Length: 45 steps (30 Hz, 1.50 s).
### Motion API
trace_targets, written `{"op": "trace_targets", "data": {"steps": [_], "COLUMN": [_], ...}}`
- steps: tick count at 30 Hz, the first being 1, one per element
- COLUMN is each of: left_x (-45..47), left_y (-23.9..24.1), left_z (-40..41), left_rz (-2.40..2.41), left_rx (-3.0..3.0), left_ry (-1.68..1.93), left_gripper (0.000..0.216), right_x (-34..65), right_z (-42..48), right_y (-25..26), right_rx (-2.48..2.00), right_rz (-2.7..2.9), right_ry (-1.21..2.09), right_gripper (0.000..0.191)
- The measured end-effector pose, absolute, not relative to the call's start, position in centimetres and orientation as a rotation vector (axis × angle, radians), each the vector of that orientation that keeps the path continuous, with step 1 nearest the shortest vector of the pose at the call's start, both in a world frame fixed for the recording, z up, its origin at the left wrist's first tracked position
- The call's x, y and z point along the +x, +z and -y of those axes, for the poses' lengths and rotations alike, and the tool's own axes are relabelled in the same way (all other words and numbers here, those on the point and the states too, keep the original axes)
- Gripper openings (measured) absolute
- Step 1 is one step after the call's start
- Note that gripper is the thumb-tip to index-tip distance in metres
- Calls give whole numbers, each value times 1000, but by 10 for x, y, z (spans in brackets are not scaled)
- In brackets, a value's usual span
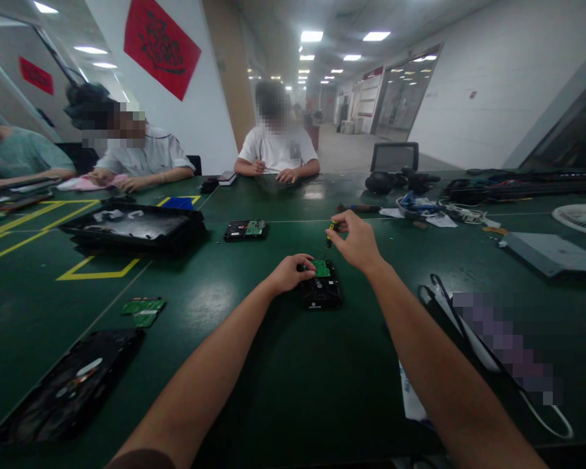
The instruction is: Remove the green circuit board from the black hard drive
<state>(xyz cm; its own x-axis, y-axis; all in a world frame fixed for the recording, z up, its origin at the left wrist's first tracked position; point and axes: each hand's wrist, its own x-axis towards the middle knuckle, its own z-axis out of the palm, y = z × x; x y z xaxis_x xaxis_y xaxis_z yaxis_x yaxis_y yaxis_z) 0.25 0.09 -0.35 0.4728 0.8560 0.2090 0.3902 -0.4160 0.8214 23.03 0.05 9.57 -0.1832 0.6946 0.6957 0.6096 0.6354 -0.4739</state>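
A black hard drive lies flat on the dark green table in front of me, a green circuit board showing on its far half. My left hand grips the drive's left side, its fingertips at the board's edge. In my right hand is a small yellow-and-black screwdriver, pinched by the handle and held nearly upright. Its thin shaft points down at the far part of the board; whether the tip sits in a screw is too small to tell.
Another hard drive lies beyond my left hand, and a black tray stands farther left. At front left are a loose circuit board and a larger black drive. A grey metal box and cables are right. Several people sit across.
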Motion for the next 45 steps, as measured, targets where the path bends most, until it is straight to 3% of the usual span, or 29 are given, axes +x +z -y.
{"op": "trace_targets", "data": {"steps": [23, 35, 45], "left_x": [3, 4, 3], "left_y": [1, -7, -1], "left_z": [1, -3, 0], "left_rz": [-1051, -1012, -992], "left_rx": [1981, 1943, 2005], "left_ry": [815, 878, 854], "left_gripper": [10, 38, 42], "right_x": [229, 227, 228], "right_z": [1, 1, 1], "right_y": [97, 96, 97], "right_rx": [-1055, -1045, -1047], "right_rz": [1871, 1903, 1883], "right_ry": [76, 30, 108], "right_gripper": [17, 19, 14]}}
